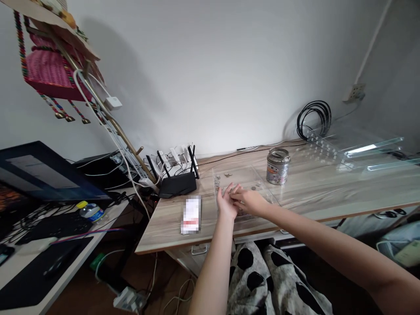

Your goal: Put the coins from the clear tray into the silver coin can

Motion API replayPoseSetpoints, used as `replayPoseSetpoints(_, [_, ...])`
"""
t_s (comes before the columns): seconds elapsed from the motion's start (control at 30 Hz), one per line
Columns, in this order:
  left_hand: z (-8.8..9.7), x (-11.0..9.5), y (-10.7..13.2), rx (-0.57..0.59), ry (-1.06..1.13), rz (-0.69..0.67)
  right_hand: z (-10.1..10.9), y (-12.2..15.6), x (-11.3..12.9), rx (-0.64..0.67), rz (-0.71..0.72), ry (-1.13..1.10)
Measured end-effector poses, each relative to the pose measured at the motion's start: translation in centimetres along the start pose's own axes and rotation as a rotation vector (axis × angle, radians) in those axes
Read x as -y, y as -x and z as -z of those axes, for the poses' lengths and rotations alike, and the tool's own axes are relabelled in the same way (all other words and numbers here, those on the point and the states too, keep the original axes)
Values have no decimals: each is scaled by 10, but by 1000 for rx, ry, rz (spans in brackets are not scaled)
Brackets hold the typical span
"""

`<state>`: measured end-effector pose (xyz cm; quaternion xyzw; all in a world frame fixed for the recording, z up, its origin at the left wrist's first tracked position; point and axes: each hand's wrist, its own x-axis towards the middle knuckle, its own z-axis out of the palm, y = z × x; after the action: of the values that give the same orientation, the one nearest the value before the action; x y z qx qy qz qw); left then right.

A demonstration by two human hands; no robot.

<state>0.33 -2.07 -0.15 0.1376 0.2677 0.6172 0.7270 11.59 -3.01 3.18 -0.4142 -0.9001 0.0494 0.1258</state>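
My left hand (227, 203) is turned palm up with its fingers stretched out above a clear plastic tray (236, 172). My right hand (251, 201) reaches across from the right, its fingertips pinched together over the left palm. Whatever lies in the palm or between those fingertips is hidden. Small coins (228, 174) are scattered on the tray, among them a coin (253, 188) just beyond my right hand. To the right of the tray stands a round metal tin (278, 167), which seems to have a slot in its lid.
A phone-like slab (190, 214), blurred out, and a black router (179, 184) are left of the tray. Clear acrylic panels (361, 151) and coiled black cable (314, 119) occupy the right end. A monitor (49, 175) and plastic bottle (91, 211) are on the lower left desk.
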Motion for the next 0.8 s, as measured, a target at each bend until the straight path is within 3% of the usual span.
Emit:
replayPoseSetpoints(0.07, [-2, 0, 2, 1, -38, -12, -9, -5, 6, 36, 21, -7])
replayPoseSetpoints(0.13, [-1, 0, 3, -8, -62, -60, 2, -10, -7, -25, -40, -18])
replayPoseSetpoints(0.2, [1, 0, 2, -26, -58, -118, 27, -13, -35, -158, -189, -22])
replayPoseSetpoints(0.3, [5, 1, 0, -51, -33, -141, 71, -9, -91, -404, -559, 54])
replayPoseSetpoints(0.33, [5, 1, -1, -55, -36, -138, 83, -7, -109, -435, -621, 79])
replayPoseSetpoints(0.43, [1, 5, -1, -59, -105, -154, 100, -2, -151, -379, -752, 92])
replayPoseSetpoints(0.5, [-3, 8, 0, -78, -205, -263, 102, -3, -166, -320, -782, 84])
replayPoseSetpoints(0.63, [-9, 10, 1, 15, -581, -534, 101, -13, -161, -294, -778, 106])
replayPoseSetpoints(0.73, [-4, 6, -2, 164, -920, -507, 86, -12, -133, -260, -602, 118])
replayPoseSetpoints(0.8, [3, 3, -5, 192, -1089, -464, 63, -5, -109, -108, -434, 74])
